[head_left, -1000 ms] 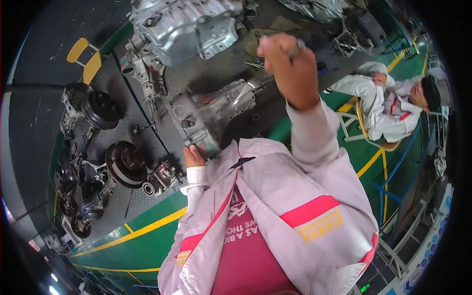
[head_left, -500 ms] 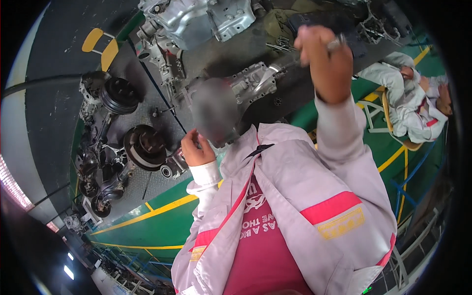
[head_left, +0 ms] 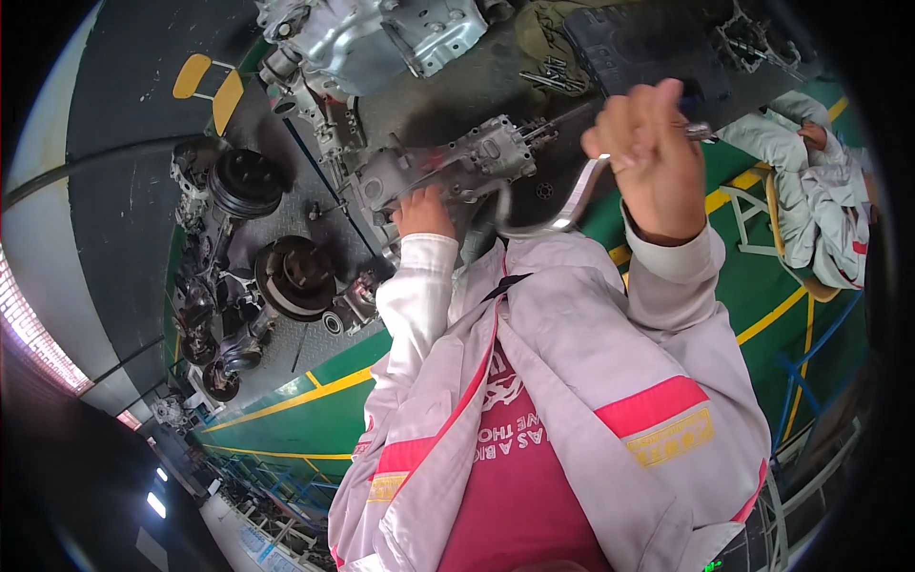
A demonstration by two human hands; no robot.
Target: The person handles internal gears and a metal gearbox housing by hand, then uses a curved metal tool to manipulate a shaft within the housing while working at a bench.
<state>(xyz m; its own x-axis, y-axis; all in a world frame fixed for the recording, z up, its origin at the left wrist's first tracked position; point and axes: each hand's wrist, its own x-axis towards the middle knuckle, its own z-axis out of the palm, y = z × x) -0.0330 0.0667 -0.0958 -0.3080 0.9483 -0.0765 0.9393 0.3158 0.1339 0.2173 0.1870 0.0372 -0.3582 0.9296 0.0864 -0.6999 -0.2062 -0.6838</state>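
A grey metal gearbox housing (head_left: pixel 481 153) lies on the dark bench in front of me. My left hand (head_left: pixel 422 212) rests on its near side with the fingers bent over the edge; the fingertips are partly hidden. To the right, my right hand (head_left: pixel 653 157) is raised and closed around a shiny crank-shaped speed wrench (head_left: pixel 578 195). The wrench's curved rod bends down and left toward the gearbox's near side, and its chrome end sticks out right of my fist. Whether its far end touches the housing cannot be made out.
A large silver casing (head_left: pixel 381 38) stands at the back. Loose metal tools (head_left: pixel 553 76) lie near a black case (head_left: pixel 639 52). Brake drums (head_left: pixel 295 276) and axle parts fill the left. A seated person (head_left: pixel 810 191) is at the right, beyond the bench.
My left hand has moved up and right onto the gearbox housing. My right hand has come lower, and the curved wrench now shows clearly. The view has shifted slightly.
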